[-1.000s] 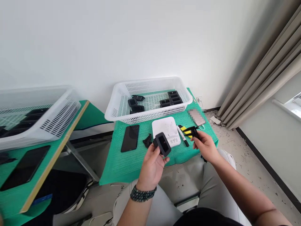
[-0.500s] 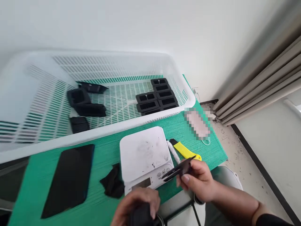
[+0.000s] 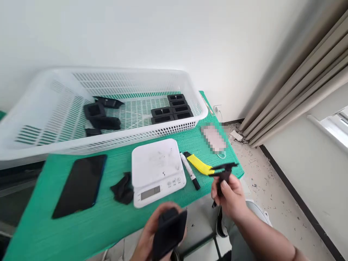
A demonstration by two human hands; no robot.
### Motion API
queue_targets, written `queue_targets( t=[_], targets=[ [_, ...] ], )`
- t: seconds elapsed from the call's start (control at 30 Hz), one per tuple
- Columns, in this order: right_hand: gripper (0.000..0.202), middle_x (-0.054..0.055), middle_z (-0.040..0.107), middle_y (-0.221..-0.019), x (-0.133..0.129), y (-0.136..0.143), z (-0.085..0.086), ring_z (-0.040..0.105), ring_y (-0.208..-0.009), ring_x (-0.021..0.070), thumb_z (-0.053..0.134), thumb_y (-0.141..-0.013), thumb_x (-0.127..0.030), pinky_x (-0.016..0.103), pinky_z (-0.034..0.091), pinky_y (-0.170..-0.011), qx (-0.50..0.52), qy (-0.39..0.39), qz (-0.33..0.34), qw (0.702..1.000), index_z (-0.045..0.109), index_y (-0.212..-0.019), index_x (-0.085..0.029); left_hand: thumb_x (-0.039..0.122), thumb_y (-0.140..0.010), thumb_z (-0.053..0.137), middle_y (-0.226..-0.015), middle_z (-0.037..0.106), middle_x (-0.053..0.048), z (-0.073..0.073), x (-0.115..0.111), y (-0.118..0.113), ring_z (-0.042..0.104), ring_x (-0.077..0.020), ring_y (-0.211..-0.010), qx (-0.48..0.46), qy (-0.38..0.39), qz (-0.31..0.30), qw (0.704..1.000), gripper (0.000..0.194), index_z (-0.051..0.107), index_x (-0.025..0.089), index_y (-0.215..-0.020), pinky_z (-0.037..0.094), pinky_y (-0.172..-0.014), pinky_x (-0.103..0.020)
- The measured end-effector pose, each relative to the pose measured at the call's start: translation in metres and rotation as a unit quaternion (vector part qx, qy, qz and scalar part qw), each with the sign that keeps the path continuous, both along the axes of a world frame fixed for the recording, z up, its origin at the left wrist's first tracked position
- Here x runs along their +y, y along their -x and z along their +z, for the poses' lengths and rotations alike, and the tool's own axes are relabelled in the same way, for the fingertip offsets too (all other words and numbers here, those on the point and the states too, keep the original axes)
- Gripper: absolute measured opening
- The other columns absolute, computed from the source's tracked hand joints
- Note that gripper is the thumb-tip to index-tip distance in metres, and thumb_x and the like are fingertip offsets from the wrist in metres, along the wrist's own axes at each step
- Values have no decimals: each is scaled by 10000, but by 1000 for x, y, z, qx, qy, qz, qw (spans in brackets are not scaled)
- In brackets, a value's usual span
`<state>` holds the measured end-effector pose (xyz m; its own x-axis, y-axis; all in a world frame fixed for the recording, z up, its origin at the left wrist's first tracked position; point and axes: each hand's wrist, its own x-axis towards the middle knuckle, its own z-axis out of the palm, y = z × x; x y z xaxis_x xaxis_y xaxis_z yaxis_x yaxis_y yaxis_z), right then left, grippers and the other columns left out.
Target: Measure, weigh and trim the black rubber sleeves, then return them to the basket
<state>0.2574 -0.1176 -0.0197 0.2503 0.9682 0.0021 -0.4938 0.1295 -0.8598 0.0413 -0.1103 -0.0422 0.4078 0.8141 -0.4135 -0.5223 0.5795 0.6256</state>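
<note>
My left hand is wrapped round a black rectangular piece with a raised rim, just in front of the table's front edge. Pinched in my right hand is a thin black forked piece, its prongs over the end of a yellow cutter. The cutter lies on the green cloth beside a white marker with a black cap. To their left sits a white scale, dark crumbs scattered on its plate. A crumpled black scrap rests left of the scale.
A white slotted basket stands at the back, holding black frames and loose black pieces. A dark tablet lies on the green cloth at left. Behind the cutter is a blurred pinkish object. Curtains hang at right.
The view has shifted, showing more of the table's front edge. My left hand has turned up its black piece, now more visible. In my right hand the thin piece has turned and shows separate prongs.
</note>
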Motion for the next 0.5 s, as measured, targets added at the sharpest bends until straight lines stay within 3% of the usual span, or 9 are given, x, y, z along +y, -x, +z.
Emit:
queue_targets(
  t=[0.13,0.5],
  targets=[
    [388,-36,613,-595,10,7,3,432,-416,71,791,-850,-568,216,323,-432,15,20,-27,999,718,-939,-197,532,-699,873,-964,768,-103,10,11,-19,640,-220,-633,-6,-79,53,995,474,799,267,-1086,542,-521,-367],
    [429,-41,632,-622,3,35,16,473,-424,79,792,-827,-590,224,337,-428,-3,4,86,996,685,-974,-201,514,-691,891,-707,717,-63,4,35,-28,610,-205,-556,-79,-140,69,985,432,780,203,-970,505,-478,-327]
  ],
)
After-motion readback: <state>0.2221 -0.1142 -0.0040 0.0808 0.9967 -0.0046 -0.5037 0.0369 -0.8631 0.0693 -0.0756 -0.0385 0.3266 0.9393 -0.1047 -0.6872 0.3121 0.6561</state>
